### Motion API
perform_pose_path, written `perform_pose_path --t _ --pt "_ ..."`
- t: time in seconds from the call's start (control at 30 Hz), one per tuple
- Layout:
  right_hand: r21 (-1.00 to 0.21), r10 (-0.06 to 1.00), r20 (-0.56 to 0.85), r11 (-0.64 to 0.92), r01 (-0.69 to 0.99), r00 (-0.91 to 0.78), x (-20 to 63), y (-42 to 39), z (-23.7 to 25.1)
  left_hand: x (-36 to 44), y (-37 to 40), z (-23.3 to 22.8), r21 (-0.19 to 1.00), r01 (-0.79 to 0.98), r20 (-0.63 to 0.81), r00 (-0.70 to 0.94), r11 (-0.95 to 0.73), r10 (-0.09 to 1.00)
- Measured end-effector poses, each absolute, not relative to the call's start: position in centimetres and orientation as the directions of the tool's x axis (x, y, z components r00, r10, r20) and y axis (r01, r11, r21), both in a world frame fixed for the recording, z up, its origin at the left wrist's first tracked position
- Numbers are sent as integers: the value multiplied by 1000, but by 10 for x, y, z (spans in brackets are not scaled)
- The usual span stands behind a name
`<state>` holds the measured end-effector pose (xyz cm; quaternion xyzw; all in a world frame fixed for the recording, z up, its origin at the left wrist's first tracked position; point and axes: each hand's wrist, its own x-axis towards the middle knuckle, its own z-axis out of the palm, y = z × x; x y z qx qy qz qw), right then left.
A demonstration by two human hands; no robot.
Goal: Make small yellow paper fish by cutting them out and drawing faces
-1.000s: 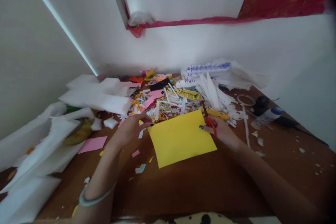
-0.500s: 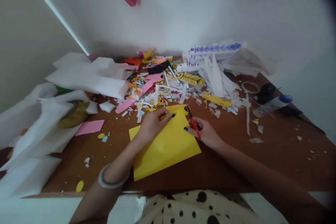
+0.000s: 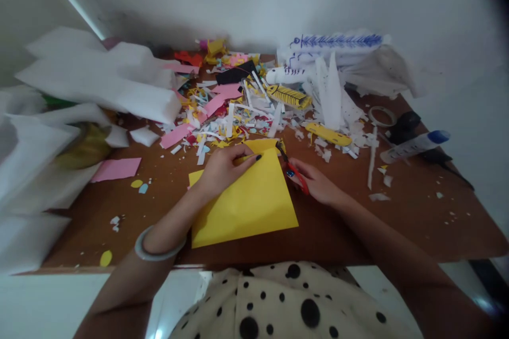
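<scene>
A large sheet of yellow paper (image 3: 246,206) lies over the brown table in front of me. My left hand (image 3: 225,168) pinches its far part between thumb and fingers, where a narrow strip shows beyond the hand. Red-handled scissors (image 3: 300,179) are in my right hand (image 3: 314,180), fingers wrapped round the handles. Their dark blades meet the far right corner of the paper, beside the strip. Whether the blades are apart is too small to tell.
A heap of paper scraps (image 3: 222,111) covers the table's back middle. White foam sheets (image 3: 103,82) pile up at the left. A yellow cutter (image 3: 329,134), a tape roll (image 3: 382,116) and a blue-capped glue bottle (image 3: 413,147) lie to the right.
My view has tilted downward and shifted, so everything sits higher in it. The scissors' blades stay at the paper's far right corner, and both hands keep their hold.
</scene>
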<state>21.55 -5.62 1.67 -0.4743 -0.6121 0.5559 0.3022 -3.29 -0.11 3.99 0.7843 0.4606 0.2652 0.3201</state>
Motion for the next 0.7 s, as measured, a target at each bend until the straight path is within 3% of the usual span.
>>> perform_pose_path --t 0.17,0.4,0.6,0.7 --pt "-975 910 -180 -114 191 -374 223 -52 16 -33 -3 39 721 545 183 446 -428 876" --pt "-987 958 -163 -156 48 -235 203 -57 10 -25 -13 34 657 611 188 435 -442 881" --pt "-976 996 -81 -84 202 20 219 -46 15 -33 -1 39 647 643 69 486 -409 871" --pt "-955 993 -2 -37 296 118 245 -33 23 -45 10 39 776 538 33 486 -329 873"
